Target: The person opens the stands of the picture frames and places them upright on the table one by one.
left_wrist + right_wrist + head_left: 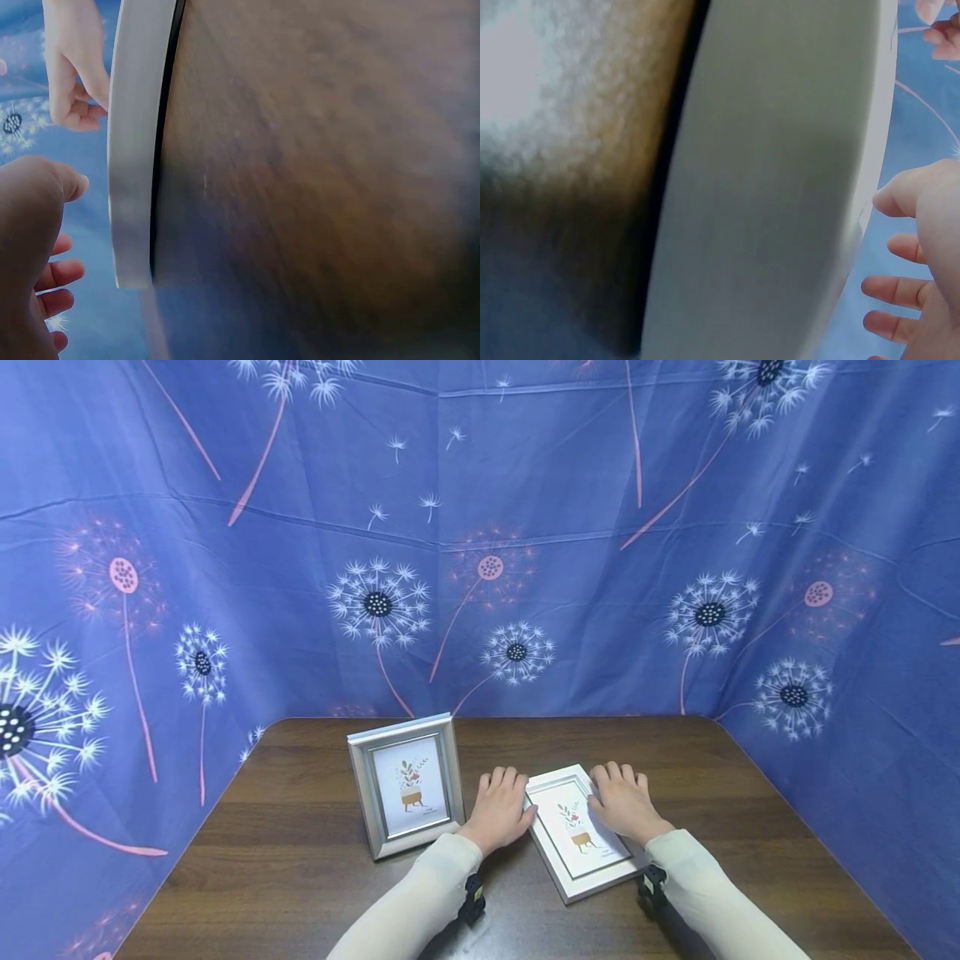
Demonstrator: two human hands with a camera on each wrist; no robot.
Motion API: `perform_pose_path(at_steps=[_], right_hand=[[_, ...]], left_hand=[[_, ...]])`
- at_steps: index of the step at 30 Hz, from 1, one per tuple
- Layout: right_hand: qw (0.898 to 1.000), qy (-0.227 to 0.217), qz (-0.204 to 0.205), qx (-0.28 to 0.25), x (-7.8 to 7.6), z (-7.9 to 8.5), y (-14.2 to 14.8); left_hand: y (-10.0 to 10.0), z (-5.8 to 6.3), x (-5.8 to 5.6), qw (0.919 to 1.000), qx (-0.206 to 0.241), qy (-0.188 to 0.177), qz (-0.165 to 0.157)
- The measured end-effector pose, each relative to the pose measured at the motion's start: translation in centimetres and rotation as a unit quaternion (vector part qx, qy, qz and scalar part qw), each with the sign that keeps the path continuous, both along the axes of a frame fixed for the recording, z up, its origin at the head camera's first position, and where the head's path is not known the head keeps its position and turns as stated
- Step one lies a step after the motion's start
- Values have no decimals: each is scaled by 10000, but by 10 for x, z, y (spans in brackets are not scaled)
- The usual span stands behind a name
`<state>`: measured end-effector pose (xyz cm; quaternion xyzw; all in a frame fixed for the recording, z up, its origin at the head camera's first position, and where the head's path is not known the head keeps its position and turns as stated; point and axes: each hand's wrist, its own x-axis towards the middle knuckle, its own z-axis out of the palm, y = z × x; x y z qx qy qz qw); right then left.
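Observation:
A white picture frame (570, 889) lies face up and slanted on the brown table, its print showing a plant in an orange pot. My left hand (501, 810) is beside its upper left edge; in the left wrist view a gap shows between the thumb and the frame's side (135, 150). On the right, my right hand (626, 802) is at the upper right edge, fingers loosely bent. Its thumb (904, 193) is right at the frame's rim in the right wrist view, with the other fingers spread apart below.
A silver picture frame (363, 793) with a similar print stands upright, leaning back, left of my left hand. The wooden table (285, 860) ends at a blue dandelion-patterned cloth (600, 635) hanging behind and at both sides.

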<state>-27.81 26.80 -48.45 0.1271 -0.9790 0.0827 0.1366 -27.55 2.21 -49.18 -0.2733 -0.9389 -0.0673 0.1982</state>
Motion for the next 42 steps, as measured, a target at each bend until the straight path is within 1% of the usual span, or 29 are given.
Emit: perform_pose_path(at_steps=[6,14,18,22,26,34,39,42], right_hand=[[9994,-261,-178,-123,-2,0,3],[9981,-415,-386,-244,-4,2,7],[9966,-593,-490,-305,-3,3,12],[9950,-714,-571,-394,-3,2,17],[9945,-742,-648,-358,-4,0,23],[9917,-921,-820,-355,-2,3,36],[9897,-1027,-925,-377,-3,-1,45],[9891,-1043,-956,-419,-2,-2,48]], left_hand=[[7,-3,-9,9999,-66,-61,101],[13,-4,-14,9995,-43,-267,162],[16,-5,-17,9989,-42,-389,258],[20,-8,-21,9980,-93,-507,361],[23,-11,-23,9976,-155,-545,401],[27,-9,-27,9968,-275,-616,439],[30,-10,-32,9952,-295,-784,507],[32,-9,-33,9933,-317,-961,558]])
